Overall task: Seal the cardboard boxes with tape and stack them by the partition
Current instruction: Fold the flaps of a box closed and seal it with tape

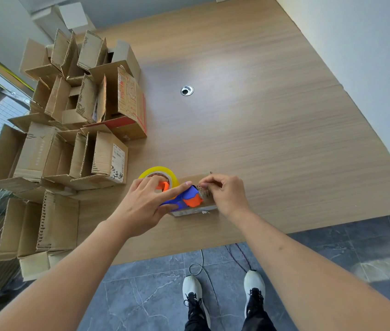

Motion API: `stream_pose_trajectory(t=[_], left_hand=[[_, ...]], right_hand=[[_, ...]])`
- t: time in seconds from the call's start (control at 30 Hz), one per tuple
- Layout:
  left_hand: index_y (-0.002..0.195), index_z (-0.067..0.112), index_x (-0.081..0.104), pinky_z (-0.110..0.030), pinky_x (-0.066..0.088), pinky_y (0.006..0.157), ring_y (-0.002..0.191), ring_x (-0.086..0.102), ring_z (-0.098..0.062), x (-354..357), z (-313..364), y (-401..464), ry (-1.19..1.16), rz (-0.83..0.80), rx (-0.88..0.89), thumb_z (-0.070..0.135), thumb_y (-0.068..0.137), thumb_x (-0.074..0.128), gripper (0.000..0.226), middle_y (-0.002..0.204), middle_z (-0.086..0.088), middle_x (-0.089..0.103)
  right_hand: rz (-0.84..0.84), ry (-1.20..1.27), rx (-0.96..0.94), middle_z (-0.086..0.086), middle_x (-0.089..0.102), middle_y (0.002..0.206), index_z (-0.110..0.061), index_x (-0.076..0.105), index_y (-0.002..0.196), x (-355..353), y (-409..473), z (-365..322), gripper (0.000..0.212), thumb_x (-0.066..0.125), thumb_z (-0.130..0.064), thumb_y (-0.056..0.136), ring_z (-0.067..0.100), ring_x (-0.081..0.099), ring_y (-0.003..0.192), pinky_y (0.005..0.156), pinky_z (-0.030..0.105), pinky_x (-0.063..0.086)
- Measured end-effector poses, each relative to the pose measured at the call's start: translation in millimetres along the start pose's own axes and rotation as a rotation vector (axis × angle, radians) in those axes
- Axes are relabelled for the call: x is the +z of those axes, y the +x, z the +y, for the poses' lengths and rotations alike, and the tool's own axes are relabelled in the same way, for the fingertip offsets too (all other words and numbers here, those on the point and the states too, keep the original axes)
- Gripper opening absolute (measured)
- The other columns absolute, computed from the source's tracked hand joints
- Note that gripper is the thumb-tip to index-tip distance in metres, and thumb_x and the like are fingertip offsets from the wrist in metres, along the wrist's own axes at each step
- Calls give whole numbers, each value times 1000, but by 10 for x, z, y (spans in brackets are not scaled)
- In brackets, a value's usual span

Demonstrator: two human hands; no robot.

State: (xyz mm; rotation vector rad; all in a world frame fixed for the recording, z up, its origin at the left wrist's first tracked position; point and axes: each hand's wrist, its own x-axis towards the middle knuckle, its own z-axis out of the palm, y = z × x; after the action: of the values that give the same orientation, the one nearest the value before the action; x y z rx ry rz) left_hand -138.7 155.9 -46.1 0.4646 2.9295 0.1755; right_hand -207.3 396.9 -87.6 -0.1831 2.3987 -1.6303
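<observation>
A: What fills the left side?

B: A crowd of open brown corrugated cardboard boxes (74, 120), flaps up and ragged-edged, packed along the left edge of the pale wood-grain table (260, 115). 1 carries red print, another a white label.

A: And the hands?

B: The left hand (146, 206) grips a blue and orange plastic tape dispenser (186, 198) carrying a glossy yellow tape roll (159, 173); its forefinger lies straight along the top while the other fingers curl round the body. The dispenser rests on a small flat brown cardboard box (201, 206) near the table's front edge.

A: The other one?

B: The right hand (225, 194) sits just beside the dispenser's toothed end, fingertips pinched narrowly there; whether they hold tape I cannot tell.

A: Open room?

B: Bare smooth tabletop stretches right and back, past a round metal cable grommet (186, 90), to the white partition wall (356, 56).
</observation>
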Motion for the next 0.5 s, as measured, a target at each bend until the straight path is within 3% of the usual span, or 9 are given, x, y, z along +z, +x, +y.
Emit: stream_pose_trajectory(t=[0.13, 0.3, 0.5], left_hand=[[156, 60, 11, -45, 34, 102, 120, 45, -24, -8, -110, -125, -52, 8, -97, 58, 101, 29, 57, 123, 2, 44], [154, 62, 9, -46, 31, 107, 129, 42, -24, -32, -87, -69, -41, -38, -78, 59, 101, 26, 56, 121, 2, 45], [150, 68, 1, -48, 29, 110, 131, 38, -25, -70, -98, 15, -24, -80, -78, 48, 103, 45, 67, 122, 1, 44]], right_hand=[[90, 28, 76, -10, 76, 80, -17, 80, 85, -238, -16, 46, 11, 76, -7, 88, 1, 71, 80, 82, 20, 55], [18, -20, 105, -8, 74, 74, -24, 78, 84, -481, -87, 36, 11, 75, -15, 91, 6, 70, 73, 75, 26, 58], [-22, 32, 326, -1, 76, 73, -20, 79, 85, -481, -2, 94, 10, 75, -14, 92, 14, 74, 78, 86, 43, 61]])
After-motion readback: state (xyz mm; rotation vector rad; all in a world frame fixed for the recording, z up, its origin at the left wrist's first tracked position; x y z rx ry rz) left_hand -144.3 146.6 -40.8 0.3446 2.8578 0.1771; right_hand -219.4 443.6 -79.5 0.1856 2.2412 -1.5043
